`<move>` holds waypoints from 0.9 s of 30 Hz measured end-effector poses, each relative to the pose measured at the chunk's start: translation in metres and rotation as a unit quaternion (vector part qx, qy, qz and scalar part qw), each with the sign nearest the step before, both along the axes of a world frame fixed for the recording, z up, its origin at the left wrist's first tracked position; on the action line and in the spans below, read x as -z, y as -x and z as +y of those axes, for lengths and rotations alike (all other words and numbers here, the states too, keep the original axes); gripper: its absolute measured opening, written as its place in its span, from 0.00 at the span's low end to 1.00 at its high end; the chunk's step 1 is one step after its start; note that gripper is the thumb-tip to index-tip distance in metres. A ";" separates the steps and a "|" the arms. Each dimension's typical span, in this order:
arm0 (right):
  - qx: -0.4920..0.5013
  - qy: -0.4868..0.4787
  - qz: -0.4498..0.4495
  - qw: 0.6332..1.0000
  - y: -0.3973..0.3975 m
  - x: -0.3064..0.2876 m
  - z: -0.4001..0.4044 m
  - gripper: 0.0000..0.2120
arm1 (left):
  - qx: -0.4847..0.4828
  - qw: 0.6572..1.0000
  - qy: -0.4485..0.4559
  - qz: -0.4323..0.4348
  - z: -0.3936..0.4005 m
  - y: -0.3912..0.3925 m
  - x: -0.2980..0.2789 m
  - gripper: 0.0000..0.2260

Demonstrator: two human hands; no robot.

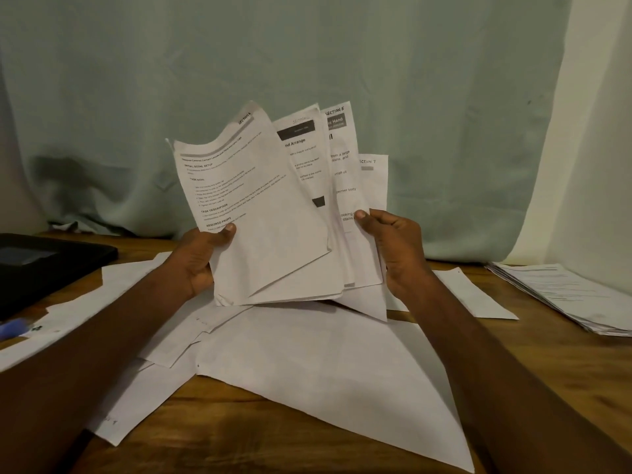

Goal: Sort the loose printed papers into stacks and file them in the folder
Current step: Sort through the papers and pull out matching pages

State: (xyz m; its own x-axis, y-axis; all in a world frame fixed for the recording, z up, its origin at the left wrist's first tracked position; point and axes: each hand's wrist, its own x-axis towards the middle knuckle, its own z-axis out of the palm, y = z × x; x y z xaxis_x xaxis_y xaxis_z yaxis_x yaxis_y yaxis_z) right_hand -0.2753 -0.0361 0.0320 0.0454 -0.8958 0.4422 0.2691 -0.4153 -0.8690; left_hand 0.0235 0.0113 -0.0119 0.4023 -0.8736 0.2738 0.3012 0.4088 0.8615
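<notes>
A black folder [44, 265] lies at the table's [260, 436] left edge, the left hand [201, 258] and right hand [393, 248] each pinch a side of the fanned printed papers [273, 213] raised above loose blank-side sheets [325, 371], and a stack [564, 295] rests far right.

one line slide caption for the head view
Both hands hold fanned printed papers above loose sheets on a table.

Green curtain [239, 63] behind wooden table [513, 388]
</notes>
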 end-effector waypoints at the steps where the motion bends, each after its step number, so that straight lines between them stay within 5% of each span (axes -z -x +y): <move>1: 0.000 0.003 0.001 1.000 0.000 0.000 0.000 0.08 | -0.003 1.000 0.002 0.001 0.001 0.001 -0.001 0.18; 7: 0.000 0.025 0.031 0.999 -0.002 0.001 0.005 0.05 | 0.032 0.998 0.008 -0.059 0.006 0.006 -0.005 0.26; 10: 0.071 0.118 0.088 0.987 -0.008 0.002 0.006 0.10 | 0.035 0.997 0.003 -0.068 0.006 0.005 -0.008 0.27; 13: 0.185 0.297 0.158 0.923 -0.013 0.004 0.009 0.12 | 0.030 0.999 0.022 -0.032 0.005 -0.007 -0.009 0.26; 18: 0.272 0.523 0.258 0.766 -0.008 0.008 0.009 0.24 | -0.046 0.996 0.031 0.068 0.013 -0.031 -0.016 0.18; 22: 0.233 0.581 0.281 0.727 -0.014 0.010 0.009 0.21 | -0.129 0.982 0.044 0.132 0.019 -0.055 -0.016 0.11; 27: 0.195 0.618 0.290 0.704 -0.019 0.010 0.016 0.14 | -0.121 0.977 0.102 0.146 0.027 -0.054 -0.016 0.09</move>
State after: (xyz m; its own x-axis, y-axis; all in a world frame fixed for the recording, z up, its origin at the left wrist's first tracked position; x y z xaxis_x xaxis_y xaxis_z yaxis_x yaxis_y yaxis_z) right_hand -0.2560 -0.0198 0.0222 0.3964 0.1633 0.9034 -0.3252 -0.8952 0.3046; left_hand 0.0777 0.0383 0.0041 0.6769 -0.6827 0.2752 0.3953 0.6525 0.6465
